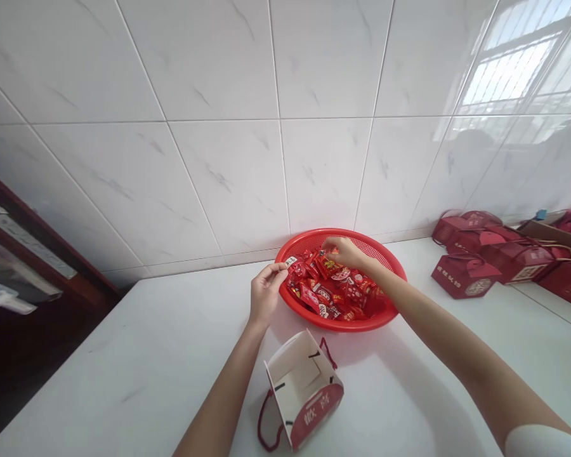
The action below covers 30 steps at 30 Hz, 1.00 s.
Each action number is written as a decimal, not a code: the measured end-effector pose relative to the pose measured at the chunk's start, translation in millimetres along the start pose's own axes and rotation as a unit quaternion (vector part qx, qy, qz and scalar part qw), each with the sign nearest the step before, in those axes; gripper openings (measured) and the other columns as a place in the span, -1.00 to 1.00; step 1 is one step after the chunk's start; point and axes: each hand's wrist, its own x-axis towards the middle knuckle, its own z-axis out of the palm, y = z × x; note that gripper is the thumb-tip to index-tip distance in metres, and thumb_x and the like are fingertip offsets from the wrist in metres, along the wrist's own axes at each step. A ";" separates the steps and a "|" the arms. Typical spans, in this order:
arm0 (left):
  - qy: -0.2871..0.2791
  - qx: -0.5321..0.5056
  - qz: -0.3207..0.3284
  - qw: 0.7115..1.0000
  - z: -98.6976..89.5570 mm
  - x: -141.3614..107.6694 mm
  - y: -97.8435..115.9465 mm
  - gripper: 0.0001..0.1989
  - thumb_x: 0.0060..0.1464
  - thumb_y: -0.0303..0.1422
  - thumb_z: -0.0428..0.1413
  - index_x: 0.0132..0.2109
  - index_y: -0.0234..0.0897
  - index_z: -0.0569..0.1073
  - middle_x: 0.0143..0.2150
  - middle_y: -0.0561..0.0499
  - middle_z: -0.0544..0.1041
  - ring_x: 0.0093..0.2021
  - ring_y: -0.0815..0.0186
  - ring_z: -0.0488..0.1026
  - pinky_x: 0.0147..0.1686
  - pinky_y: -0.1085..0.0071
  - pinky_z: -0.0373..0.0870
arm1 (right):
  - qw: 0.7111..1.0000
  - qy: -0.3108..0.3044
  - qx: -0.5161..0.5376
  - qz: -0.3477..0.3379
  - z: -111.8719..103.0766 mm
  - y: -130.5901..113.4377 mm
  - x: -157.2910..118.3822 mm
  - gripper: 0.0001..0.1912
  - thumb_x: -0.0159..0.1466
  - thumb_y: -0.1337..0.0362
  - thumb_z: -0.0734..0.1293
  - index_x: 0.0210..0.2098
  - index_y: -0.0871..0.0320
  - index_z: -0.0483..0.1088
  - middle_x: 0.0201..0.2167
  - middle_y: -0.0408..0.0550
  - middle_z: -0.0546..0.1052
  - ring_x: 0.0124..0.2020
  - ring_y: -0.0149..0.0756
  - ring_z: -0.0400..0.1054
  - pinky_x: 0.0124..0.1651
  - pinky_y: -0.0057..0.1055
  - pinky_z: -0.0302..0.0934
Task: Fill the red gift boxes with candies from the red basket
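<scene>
A round red plastic basket (398, 289) with perforated sides stands against the tiled wall, part filled with wrapped candies (323, 295), mostly in red wrappers. My left hand (266, 289) is at the basket's left rim, its thumb and fingers pinched on a small candy in a red and white wrapper (291, 261). Over the back of the candy pile, my right hand (343, 252) has its fingers closed at a wrapper; what they hold is mostly hidden. Between my forearms an open gift box (314, 416), red outside and white inside, with dark red cord handles, shows a bare interior.
Several closed dark red gift boxes (466, 274) stand at the right along the wall, beside a larger open carton (542, 231). The white tabletop (171, 355) ends at the left, where a dark red wooden piece of furniture (76, 266) stands lower.
</scene>
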 end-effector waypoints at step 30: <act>-0.021 0.011 0.009 1.000 -0.9 -0.1 -2.1 -0.71 -0.11 -0.23 0.35 -0.19 -0.22 0.64 -0.10 -0.10 0.67 0.02 0.07 0.55 0.07 0.19 0.43 | 0.980 -0.167 0.099 -0.050 19.3 -33.9 -8.3 -0.63 0.12 0.42 0.34 -0.07 0.16 0.52 -0.34 -0.07 0.54 -0.32 -0.22 0.38 -0.22 -0.33 0.25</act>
